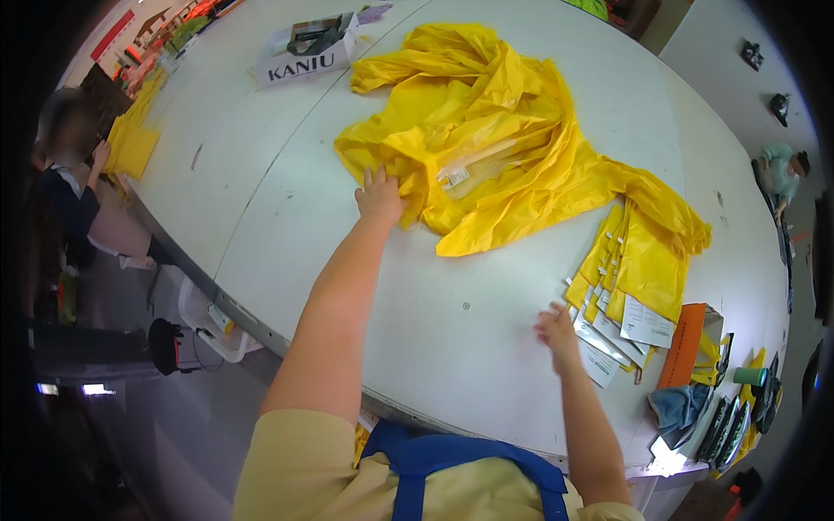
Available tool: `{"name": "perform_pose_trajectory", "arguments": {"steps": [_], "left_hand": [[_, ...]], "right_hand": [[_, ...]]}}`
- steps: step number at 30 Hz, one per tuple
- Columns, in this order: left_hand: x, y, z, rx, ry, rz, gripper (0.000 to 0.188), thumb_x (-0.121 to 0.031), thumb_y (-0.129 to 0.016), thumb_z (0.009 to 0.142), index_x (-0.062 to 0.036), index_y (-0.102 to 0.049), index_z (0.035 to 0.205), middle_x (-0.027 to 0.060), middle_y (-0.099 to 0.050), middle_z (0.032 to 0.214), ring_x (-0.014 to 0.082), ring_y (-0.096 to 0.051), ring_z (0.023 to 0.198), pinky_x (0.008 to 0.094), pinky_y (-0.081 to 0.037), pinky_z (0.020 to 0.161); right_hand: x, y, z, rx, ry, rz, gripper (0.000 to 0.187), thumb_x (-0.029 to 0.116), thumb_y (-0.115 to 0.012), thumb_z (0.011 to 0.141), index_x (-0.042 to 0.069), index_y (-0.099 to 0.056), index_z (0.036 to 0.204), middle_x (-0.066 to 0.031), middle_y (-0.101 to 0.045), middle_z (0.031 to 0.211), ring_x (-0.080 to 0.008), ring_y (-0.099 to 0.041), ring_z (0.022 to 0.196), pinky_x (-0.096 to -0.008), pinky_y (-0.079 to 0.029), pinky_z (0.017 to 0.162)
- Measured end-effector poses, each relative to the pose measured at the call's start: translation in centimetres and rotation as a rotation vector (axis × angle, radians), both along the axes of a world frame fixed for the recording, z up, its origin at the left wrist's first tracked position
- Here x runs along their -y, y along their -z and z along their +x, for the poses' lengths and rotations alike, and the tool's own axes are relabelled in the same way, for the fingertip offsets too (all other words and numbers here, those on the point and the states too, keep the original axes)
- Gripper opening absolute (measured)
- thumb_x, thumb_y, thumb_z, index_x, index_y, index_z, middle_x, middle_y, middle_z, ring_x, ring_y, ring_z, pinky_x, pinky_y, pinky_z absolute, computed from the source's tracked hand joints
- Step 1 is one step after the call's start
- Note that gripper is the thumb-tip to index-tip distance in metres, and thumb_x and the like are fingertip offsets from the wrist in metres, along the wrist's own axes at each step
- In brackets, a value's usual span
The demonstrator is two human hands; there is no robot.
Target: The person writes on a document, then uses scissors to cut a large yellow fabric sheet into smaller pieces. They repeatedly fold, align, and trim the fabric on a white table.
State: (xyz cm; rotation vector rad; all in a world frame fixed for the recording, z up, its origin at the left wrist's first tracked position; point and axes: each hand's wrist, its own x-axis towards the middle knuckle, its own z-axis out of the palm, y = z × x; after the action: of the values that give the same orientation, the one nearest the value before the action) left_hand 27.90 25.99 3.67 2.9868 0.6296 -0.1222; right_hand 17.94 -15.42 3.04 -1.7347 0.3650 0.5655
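The left hand (380, 194) is laid flat, fingers spread, on the near left edge of the yellow sheet (486, 130); nothing is gripped. From those fingers the sheet is heaped ahead and to the right, its long axis trailing right toward the bags (621, 286). The right hand (556, 330) is held loosely open with its fingertips at the near left corner of the bags, stacked just beyond and to its right. The left hand is nearer the sheet on the table (452, 330).

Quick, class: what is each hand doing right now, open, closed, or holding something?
Left hand: open, fingers resting on the yellow garment.
Right hand: open, fingertips at the nearest flat packet, holding nothing.
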Motion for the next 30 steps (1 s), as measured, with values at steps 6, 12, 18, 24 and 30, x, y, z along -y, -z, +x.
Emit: {"name": "perform_pose_trajectory", "arguments": {"steps": [6, 12, 18, 24, 30], "left_hand": [[0.5, -7.9, 0.8, -0.104, 0.191, -1.342, 0.041, -0.031, -0.058, 0.088, -0.0089, -0.053, 0.122, 0.0084, -0.064, 0.107, 0.0245, -0.06, 0.099, 0.043, -0.045, 0.09], [2.3, -12.0, -10.9, 0.119, -0.172, -2.411, 0.039, -0.03, -0.051, 0.093, -0.0082, -0.048, 0.126, 0.0096, -0.057, 0.119, 0.0218, -0.057, 0.104, 0.0361, -0.047, 0.092], [11.1, -3.5, -24.6, 0.304, -0.586, -2.616, 0.041, -0.031, -0.053, 0.092, -0.0083, -0.048, 0.126, 0.0094, -0.056, 0.12, 0.0218, -0.056, 0.106, 0.0357, -0.046, 0.093], [15.8, -2.3, -28.3, 0.255, -0.55, -2.526, 0.043, -0.032, -0.054, 0.091, -0.0085, -0.048, 0.127, 0.0092, -0.056, 0.12, 0.0219, -0.055, 0.108, 0.0353, -0.045, 0.093], [15.7, -3.6, -27.2, 0.243, -0.295, -2.441, 0.045, -0.032, -0.056, 0.09, -0.0087, -0.048, 0.127, 0.009, -0.055, 0.121, 0.022, -0.053, 0.109, 0.0349, -0.044, 0.094]], "right_hand": [[-4.3, 0.1, 0.4, -0.153, 0.165, 0.457, 0.058, 0.034, -0.057, 0.09, 0.006, -0.034, 0.135, -0.0119, -0.053, 0.117, -0.021, -0.056, 0.097, -0.0327, -0.045, 0.082], [-7.5, -5.5, 9.2, 0.015, 0.021, 0.646, 0.041, 0.019, -0.056, 0.091, 0.007, -0.042, 0.127, -0.0063, -0.056, 0.118, -0.0202, -0.058, 0.101, -0.0362, -0.048, 0.089], [-2.9, -8.0, 5.1, -0.014, 0.086, 1.104, 0.055, 0.048, -0.038, 0.095, 0.008, -0.042, 0.133, -0.0128, -0.048, 0.13, -0.0269, -0.045, 0.119, -0.0436, -0.037, 0.102], [-0.8, -2.3, -9.3, -0.045, 0.573, 0.532, 0.069, 0.05, -0.04, 0.094, 0.005, -0.023, 0.143, -0.0176, -0.033, 0.142, -0.0304, -0.029, 0.133, -0.0467, -0.028, 0.105], [-3.4, -9.2, -19.8, 0.566, 0.204, 0.127, 0.049, 0.013, -0.053, 0.088, 0.003, -0.036, 0.132, -0.0144, -0.039, 0.134, -0.0246, -0.038, 0.125, -0.0389, -0.036, 0.1]]}}
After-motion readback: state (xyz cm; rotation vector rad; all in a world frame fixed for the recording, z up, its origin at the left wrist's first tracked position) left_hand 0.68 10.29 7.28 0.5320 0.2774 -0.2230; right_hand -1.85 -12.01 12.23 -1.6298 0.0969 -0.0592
